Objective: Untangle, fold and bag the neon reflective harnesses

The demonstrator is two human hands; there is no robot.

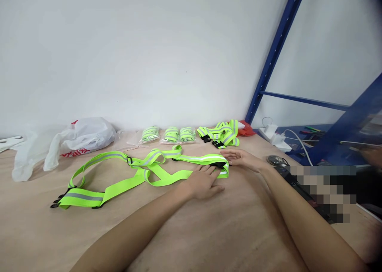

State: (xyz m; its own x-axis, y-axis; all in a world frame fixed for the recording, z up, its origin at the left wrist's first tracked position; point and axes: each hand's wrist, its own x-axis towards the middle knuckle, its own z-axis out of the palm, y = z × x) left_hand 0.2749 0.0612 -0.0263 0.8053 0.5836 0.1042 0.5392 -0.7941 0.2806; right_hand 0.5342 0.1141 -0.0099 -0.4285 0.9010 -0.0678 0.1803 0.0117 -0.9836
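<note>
A neon-green reflective harness (128,184) with grey stripes and black buckles lies spread across the table, its right end folded into flat layers. My left hand (203,182) rests on that folded end, palm down, fingers stretched out over the strap and a black buckle (219,165). My right hand (243,160) is at the right tip of the fold with its fingers extended; whether the fingertips touch the webbing I cannot tell. Neither hand grips anything.
Behind are several clear bags of folded green straps (171,135), a loose strap bundle (222,133) and a red bag (246,129). A white plastic bag (86,135) lies back left. White chargers (277,138) with cables and a blue metal frame (274,45) stand right.
</note>
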